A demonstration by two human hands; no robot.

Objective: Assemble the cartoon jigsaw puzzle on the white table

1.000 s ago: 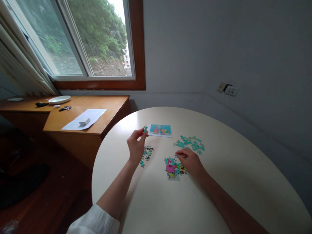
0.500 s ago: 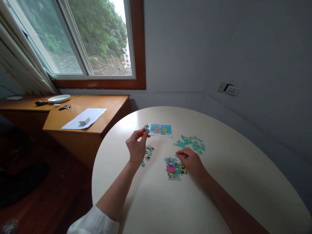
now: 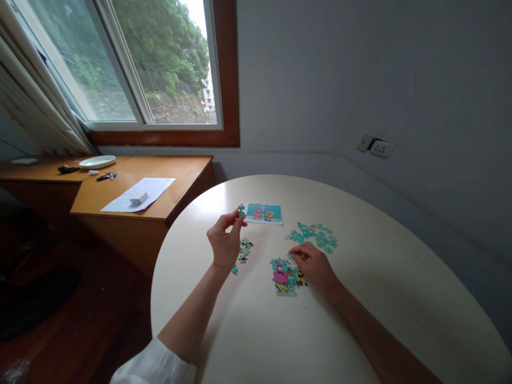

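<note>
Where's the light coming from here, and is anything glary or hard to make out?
In the head view, daylight seems to enter through the window, its patch of sky washed out; also in the head view, the table shines at its far left, and the loose puzzle pieces look too small for fine detail.

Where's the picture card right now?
In the head view, the picture card lies on the pale table, just right of the left hand and beyond the part-joined puzzle.
</note>
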